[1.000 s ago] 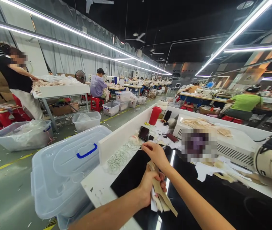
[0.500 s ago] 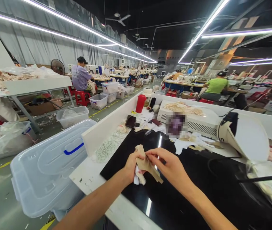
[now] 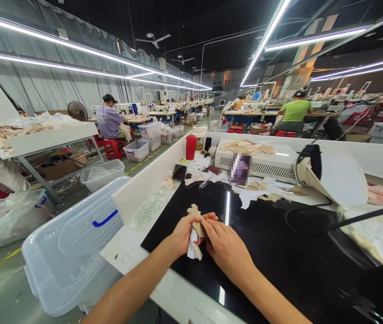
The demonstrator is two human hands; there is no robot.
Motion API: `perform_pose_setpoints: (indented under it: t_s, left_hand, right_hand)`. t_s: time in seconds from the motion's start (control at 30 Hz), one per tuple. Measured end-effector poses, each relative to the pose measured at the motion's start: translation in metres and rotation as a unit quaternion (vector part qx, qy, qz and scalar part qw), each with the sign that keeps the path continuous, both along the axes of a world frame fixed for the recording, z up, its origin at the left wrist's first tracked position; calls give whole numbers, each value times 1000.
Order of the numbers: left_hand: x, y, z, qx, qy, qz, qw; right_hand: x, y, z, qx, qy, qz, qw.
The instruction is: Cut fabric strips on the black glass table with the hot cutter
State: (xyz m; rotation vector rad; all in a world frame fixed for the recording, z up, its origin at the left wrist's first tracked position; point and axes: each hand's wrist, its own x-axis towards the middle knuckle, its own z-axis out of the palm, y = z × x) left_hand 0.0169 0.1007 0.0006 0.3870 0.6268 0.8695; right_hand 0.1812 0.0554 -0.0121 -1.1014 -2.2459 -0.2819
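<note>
A: Where's the bundle of beige and white fabric strips (image 3: 194, 230)?
B: Over the glossy black worktop (image 3: 279, 252), with left hand (image 3: 181, 235) and right hand (image 3: 227, 246) both clenched on it.
A: Risk?
B: If either grip slackens, loose strips could slip out.

Garment factory: rows of sewing tables (image 3: 151, 118)

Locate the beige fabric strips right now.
Head view, lower centre: the beige fabric strips are bunched in the left hand, right hand pinching them, above the black mat near the bench's front edge.
</note>
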Motion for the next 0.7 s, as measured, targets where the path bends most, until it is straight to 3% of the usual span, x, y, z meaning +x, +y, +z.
perform_pose_setpoints:
  t_s: [0.2, 0.37, 0.53, 0.7]
  left_hand:
    - [-1, -4, 2, -5, -15, -36, 999]
    - [0, -5, 0, 0, -17, -63, 998]
    - [-7, -6, 2, 1, 14, -117, 993]
    - [-12, -13, 17, 31, 39, -102, 994]
  right_hand:
    - [10, 2, -5, -105, 61, 4, 993]
    - [19, 2, 9, -233, 179, -2, 956]
    - [28, 3, 25, -360, 314, -16, 878]
    - [41, -4, 31, -445, 470, -49, 761]
